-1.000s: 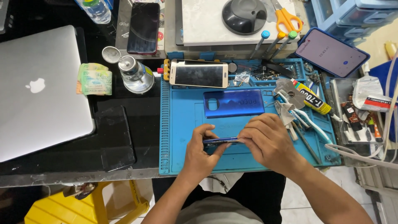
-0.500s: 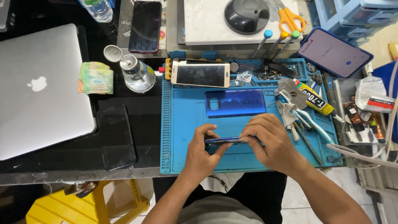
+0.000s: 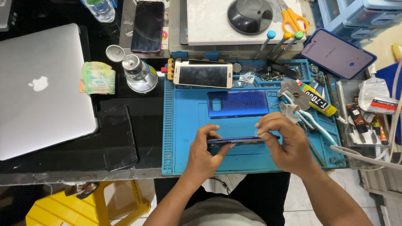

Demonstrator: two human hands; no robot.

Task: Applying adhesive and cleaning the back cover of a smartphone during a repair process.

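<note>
A dark blue phone (image 3: 238, 140) stands on its long edge over the blue repair mat (image 3: 184, 138), held between both hands. My left hand (image 3: 205, 152) grips its left end with thumb and fingers. My right hand (image 3: 284, 140) pinches the right end from above. Just beyond them a blue phone back cover (image 3: 237, 104) lies flat on the mat. A white and gold phone (image 3: 203, 73) rests at the mat's far edge.
A silver laptop (image 3: 42, 92) lies at left, with banknotes (image 3: 98, 77) and a glass bottle (image 3: 138, 75) beside it. A glue tube (image 3: 316, 98), tweezers and a toothbrush crowd the mat's right side. Scissors (image 3: 293, 19), screwdrivers and two more phones lie at the back.
Both hands have stayed on the phone, with only small finger shifts along its edge. The view has drifted slightly.
</note>
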